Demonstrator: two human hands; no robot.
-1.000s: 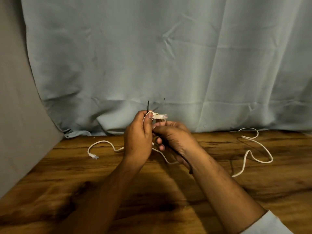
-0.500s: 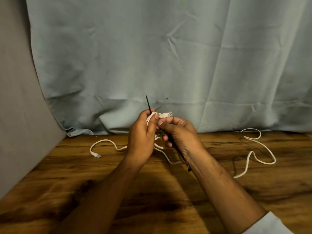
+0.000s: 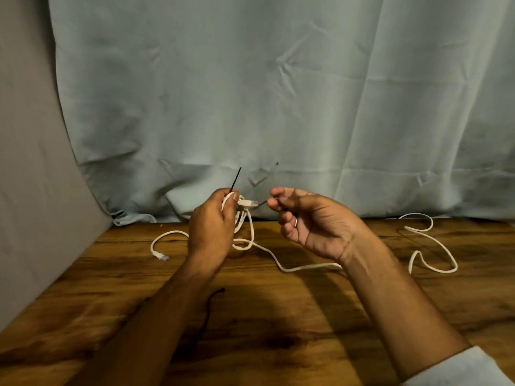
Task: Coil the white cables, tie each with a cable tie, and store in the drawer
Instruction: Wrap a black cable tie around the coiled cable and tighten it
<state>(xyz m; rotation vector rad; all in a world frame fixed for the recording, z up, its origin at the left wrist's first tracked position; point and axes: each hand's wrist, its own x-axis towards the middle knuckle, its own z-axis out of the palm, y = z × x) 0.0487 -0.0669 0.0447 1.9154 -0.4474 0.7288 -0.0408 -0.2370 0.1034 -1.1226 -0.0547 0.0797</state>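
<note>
White cable [image 3: 306,267]: thin, pale; several loops were gathered in the left hand [image 3: 213,227], fingers clenched round them, above the table's [image 3: 278,344] back edge. The rest trailed rightward. Black cable tie [image 3: 236,178]: stood up from the loops, other end pinched by the right hand [image 3: 315,221].

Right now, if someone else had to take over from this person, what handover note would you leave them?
Left hand grips a few coiled turns of the white cable, with a black cable tie sticking up from its fingers.
Right hand pinches what looks like the tie's other end, beside the connector.
The rest of the cable trails loose across the wooden table. A second black tie lies by the left forearm.
Done: coiling begun.
Left: finish the coil, close the tie, store it. No drawer is in view.
</note>
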